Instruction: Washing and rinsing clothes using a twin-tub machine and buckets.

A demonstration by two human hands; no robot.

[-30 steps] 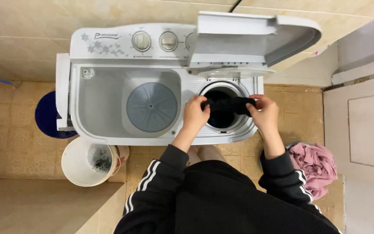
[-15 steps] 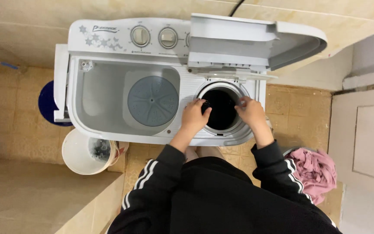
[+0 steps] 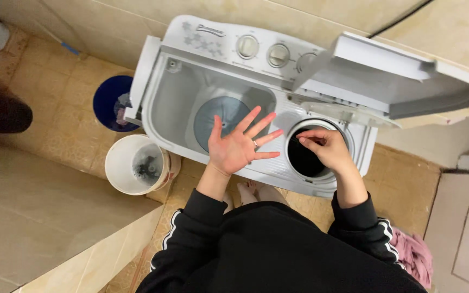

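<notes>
White twin-tub washer (image 3: 256,108): I see left hand (image 3: 237,144) splayed open, empty, above the front rim. Right hand (image 3: 327,149) over the dark spin drum (image 3: 302,160), fingertips pinched; contents unclear.

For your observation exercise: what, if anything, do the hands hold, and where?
Left hand: nothing, fingers spread. Right hand, over the spin tub: cannot tell whether it holds anything.

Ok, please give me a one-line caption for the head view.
Left hand spread open above a twin-tub washing machine, right hand at the spin tub opening.
</notes>
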